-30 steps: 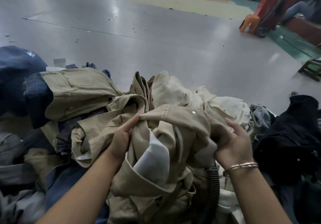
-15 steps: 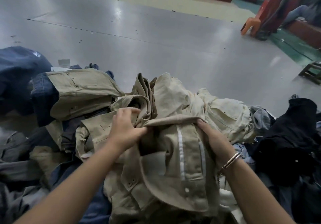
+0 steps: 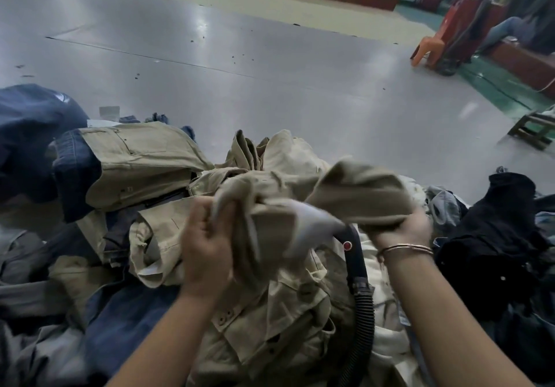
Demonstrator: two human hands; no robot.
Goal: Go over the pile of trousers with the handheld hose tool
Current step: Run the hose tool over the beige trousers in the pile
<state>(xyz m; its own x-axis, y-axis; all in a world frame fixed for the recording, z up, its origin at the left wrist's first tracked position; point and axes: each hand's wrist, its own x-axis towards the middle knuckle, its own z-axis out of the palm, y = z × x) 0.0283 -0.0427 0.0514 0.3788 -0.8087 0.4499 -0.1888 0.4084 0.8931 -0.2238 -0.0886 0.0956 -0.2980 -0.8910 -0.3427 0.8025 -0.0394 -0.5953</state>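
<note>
Gripping khaki trousers [image 3: 270, 206], both hands raised: left [image 3: 207, 236], right [image 3: 396, 227].

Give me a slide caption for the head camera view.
Both hands, left and right, grip khaki trousers above the black hose tool.

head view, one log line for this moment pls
left hand: grips khaki trousers | right hand: grips same trousers | hose tool: lies in pile, unheld | stage: handling garment
</note>
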